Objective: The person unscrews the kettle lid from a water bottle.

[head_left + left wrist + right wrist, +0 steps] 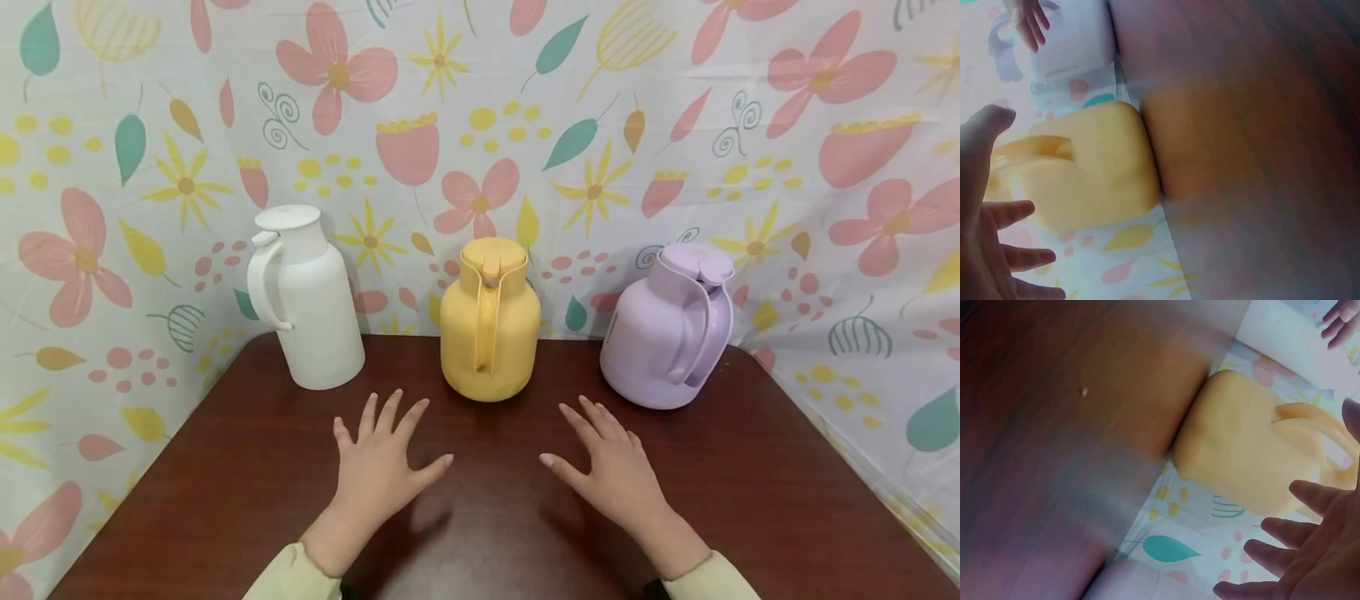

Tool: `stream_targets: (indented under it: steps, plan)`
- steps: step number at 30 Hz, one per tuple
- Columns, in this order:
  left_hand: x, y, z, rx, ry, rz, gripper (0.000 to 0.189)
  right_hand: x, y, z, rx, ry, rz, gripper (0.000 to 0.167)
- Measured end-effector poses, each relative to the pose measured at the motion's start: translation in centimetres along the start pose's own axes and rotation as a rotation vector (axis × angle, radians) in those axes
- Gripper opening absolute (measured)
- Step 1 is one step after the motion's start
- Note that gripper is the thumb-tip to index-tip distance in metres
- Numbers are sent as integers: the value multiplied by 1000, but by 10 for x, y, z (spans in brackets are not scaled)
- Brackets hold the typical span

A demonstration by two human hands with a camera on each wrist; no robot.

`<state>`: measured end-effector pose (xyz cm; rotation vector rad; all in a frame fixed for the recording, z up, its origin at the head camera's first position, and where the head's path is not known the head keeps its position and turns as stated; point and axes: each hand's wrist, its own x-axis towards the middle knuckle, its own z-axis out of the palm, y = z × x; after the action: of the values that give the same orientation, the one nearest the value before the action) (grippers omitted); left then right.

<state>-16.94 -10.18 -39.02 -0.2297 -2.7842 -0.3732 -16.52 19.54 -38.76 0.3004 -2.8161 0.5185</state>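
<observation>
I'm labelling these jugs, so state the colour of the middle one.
Yellow; the middle jug shows best in the head view.

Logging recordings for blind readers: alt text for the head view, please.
A person's left grip and right grip, fingers spread, hover empty over a dark table. Beyond stand, left to right, a white jug, yellow jug and lilac jug before a floral backdrop.
</observation>
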Motion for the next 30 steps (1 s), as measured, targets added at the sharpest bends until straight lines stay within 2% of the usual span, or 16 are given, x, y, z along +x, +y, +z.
stream_targets:
  steps: [4,8,13,18,21,25,30]
  plan:
    - [1,8,-2,-33,4,11,68,0,5,-4,28,35,-15,69]
    - [2,16,-1,-32,14,72,61,0,12,-9,80,54,-24,65]
    - [4,26,0,-83,69,150,52,1,20,-19,181,56,-45,54]
    - [7,36,0,-163,144,188,42,3,28,-30,238,79,-63,45]
    - [9,43,0,-224,163,204,36,3,33,-38,243,85,-51,41]
    - [12,52,-1,-302,147,218,31,5,39,-49,241,90,-32,38]
    - [16,62,-3,-391,75,219,30,7,44,-63,253,77,6,37]
